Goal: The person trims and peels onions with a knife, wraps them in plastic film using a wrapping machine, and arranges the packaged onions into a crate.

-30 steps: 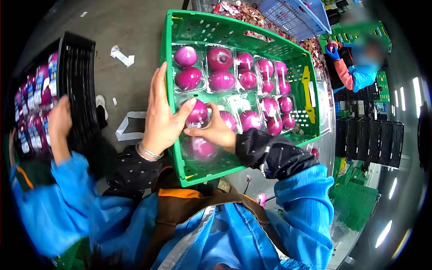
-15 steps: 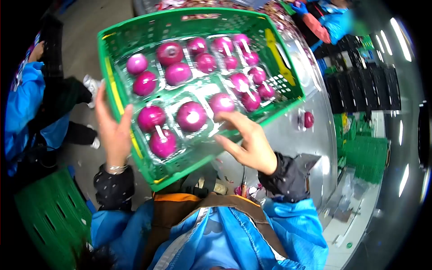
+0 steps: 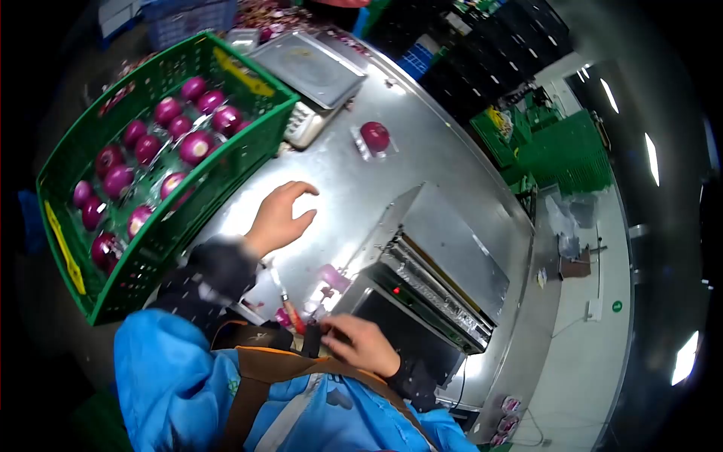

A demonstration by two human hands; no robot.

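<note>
Green crate (image 3: 196,216), opening upward, long axis slanting to upper right

Green perforated crate (image 3: 218,173) sits on my left, open top up, yellow strips at both ends. Inside: glossy whole red onions (image 3: 197,147) in clear plastic packs, near row partly hidden by the crate wall. Single onion (image 3: 374,136) right of it, far side, on a clear tray (image 3: 371,156). Near me: slim tool (image 3: 294,319), orange-red handle, pointing far-left.
</note>
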